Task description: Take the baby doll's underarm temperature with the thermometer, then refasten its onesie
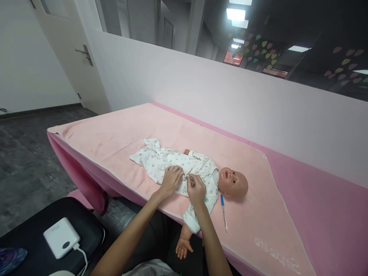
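A baby doll (232, 183) lies on its back on a pink towel (120, 130), head to the right, dressed in a white printed romper (161, 161). My left hand (170, 180) and my right hand (196, 190) meet on the romper's front at the belly, fingers pinched together on the fabric at a fastening. One doll arm hangs over the near table edge. A thin thermometer with a blue end (223, 212) lies on the towel just below the doll's head.
The towel covers a pink padded table (330, 214) set against a white partition wall. A black seat (37, 245) at lower left carries a white power bank (61, 237) with a cable. A door stands at the far left.
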Demonstrator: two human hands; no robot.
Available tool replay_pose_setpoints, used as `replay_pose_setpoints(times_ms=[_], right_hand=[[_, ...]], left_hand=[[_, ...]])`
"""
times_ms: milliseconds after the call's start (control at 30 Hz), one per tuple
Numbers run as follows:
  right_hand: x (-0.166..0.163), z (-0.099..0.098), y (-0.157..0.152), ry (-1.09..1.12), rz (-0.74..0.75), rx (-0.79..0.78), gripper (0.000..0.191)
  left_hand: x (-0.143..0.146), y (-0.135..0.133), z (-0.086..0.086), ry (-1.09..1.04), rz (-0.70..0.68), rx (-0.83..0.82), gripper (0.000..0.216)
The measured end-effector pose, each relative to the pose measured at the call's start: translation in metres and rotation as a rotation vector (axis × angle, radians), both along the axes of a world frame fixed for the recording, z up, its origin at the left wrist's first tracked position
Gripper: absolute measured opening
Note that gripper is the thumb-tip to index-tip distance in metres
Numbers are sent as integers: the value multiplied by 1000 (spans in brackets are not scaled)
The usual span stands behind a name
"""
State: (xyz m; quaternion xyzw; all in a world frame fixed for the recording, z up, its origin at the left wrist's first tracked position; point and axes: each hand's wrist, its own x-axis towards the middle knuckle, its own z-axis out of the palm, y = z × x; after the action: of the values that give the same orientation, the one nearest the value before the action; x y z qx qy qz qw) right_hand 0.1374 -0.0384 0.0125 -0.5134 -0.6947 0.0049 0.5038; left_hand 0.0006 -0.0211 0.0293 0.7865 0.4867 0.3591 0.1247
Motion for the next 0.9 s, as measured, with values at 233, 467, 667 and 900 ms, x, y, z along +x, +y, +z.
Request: replay_pose_setpoints(times_ms=[233, 467, 667, 900], right_hand=[[1, 1, -1, 7, -107, 46, 22], [3, 5, 0, 73, -163, 33, 25], [21, 11, 0, 110, -332, -20, 31], [54, 16, 5, 63, -401, -88, 25]], left_hand=[[5, 14, -3, 35, 116, 28, 35], [-3, 10, -8, -181, 97, 40, 27], [-23, 1, -16, -266, 114, 70, 24], [-27, 4, -15, -300, 114, 86, 28]])
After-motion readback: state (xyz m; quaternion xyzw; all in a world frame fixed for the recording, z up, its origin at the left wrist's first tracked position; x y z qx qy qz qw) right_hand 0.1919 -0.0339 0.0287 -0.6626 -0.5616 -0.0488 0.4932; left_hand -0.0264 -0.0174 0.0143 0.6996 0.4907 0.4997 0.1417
